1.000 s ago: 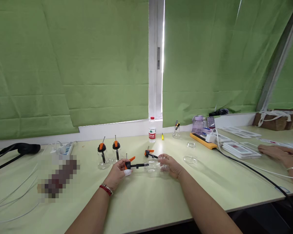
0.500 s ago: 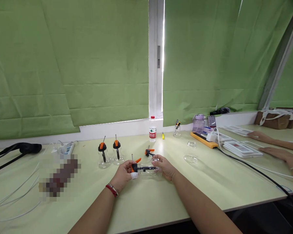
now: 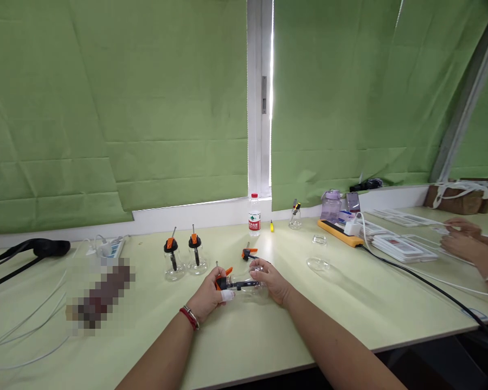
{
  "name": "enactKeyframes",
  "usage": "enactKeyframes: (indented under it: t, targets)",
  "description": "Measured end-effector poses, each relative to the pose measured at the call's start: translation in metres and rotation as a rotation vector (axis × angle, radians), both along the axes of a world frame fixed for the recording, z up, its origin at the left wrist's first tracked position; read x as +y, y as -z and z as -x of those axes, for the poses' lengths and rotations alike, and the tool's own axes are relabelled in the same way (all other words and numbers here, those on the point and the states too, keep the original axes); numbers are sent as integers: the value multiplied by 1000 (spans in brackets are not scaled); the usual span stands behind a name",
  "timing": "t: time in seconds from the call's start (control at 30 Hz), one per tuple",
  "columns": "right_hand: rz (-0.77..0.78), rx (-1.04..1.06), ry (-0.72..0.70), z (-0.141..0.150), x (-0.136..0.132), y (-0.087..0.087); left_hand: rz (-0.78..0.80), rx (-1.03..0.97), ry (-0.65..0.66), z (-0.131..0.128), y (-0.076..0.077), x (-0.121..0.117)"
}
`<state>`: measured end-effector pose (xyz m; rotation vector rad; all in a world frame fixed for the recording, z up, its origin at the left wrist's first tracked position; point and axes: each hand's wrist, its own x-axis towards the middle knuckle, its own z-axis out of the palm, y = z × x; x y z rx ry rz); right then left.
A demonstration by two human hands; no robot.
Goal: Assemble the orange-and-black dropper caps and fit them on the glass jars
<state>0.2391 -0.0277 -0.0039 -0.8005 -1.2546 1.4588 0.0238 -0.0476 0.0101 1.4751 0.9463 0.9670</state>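
Observation:
My left hand [image 3: 206,295], with white tape on one finger, is closed round a black-and-orange spray pump head [image 3: 222,283]. Its dark stem lies inside a clear bottle [image 3: 248,292], which is tilted on its side. My right hand [image 3: 270,280] grips the bottle's far end. Just beyond the hands, another orange-and-black pump head [image 3: 249,253] rests loose on the table. To the left, two clear bottles, one nearer [image 3: 174,266] and one farther [image 3: 197,260], stand upright with pump heads fitted.
A clear bottle [image 3: 319,264] lies to the right, near a small clear glass piece [image 3: 319,240]. Behind are a water bottle [image 3: 254,216], a yellow cutter [image 3: 272,226] and an orange power strip [image 3: 337,234]. Another person's hands [image 3: 461,238] work at the far right.
My left hand and the pump head have shifted slightly, with the head closer against the bottle's mouth. The other person's hands have come together over the white trays.

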Motion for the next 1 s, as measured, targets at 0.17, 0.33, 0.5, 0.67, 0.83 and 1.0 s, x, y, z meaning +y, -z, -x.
enactKeyframes:
  t: [0.17, 0.33, 0.5, 0.67, 0.83, 1.0]
  targets:
    - [-61, -35, 5, 1, 0, 3, 36, 34, 64, -3, 0, -3]
    - [-36, -11, 10, 4, 2, 2, 32, 49, 53, -6, 3, -1]
    - [9, 2, 38, 7, 3, 3, 39, 17, 16, -8, 1, -2]
    - [73, 28, 49, 8, 3, 4, 44, 13, -3, -8, -2, -3]
    - [77, 93, 27, 3, 1, -2, 35, -4, -41, -4, -4, 0]
    - [-10, 54, -118, -13, -3, -8, 4, -3, -53, 4, 2, 8]
